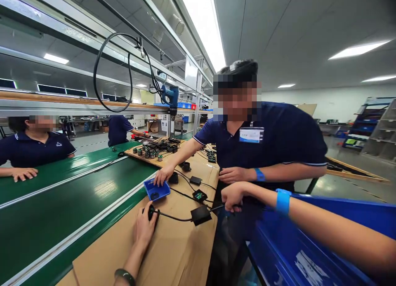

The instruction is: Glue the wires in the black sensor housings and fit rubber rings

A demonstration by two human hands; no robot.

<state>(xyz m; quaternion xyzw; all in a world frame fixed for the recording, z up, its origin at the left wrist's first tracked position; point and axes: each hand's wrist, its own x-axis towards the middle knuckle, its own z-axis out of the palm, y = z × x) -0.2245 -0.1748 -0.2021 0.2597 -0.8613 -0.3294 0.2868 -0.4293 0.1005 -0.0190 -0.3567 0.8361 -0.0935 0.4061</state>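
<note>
My left hand (144, 226) is wrapped round a small black part (151, 212) low over the cardboard. From that part a black cable (175, 217) runs to a flat black box (201, 215). The cable carries on past the box to my right hand (232, 196), which is closed on its far end beyond the cardboard's edge. Just ahead of my left hand is a blue bin (157, 190) with a black round piece inside. A co-worker's hand (163, 175) reaches into that bin.
Cardboard (173, 253) covers the bench beside a green conveyor belt (93, 191). More cabled parts (199, 195) lie ahead, with several round pieces (151, 153) farther off. A blue crate (297, 240) stands at right. A power screwdriver (170, 97) hangs above. Another person sits across the belt.
</note>
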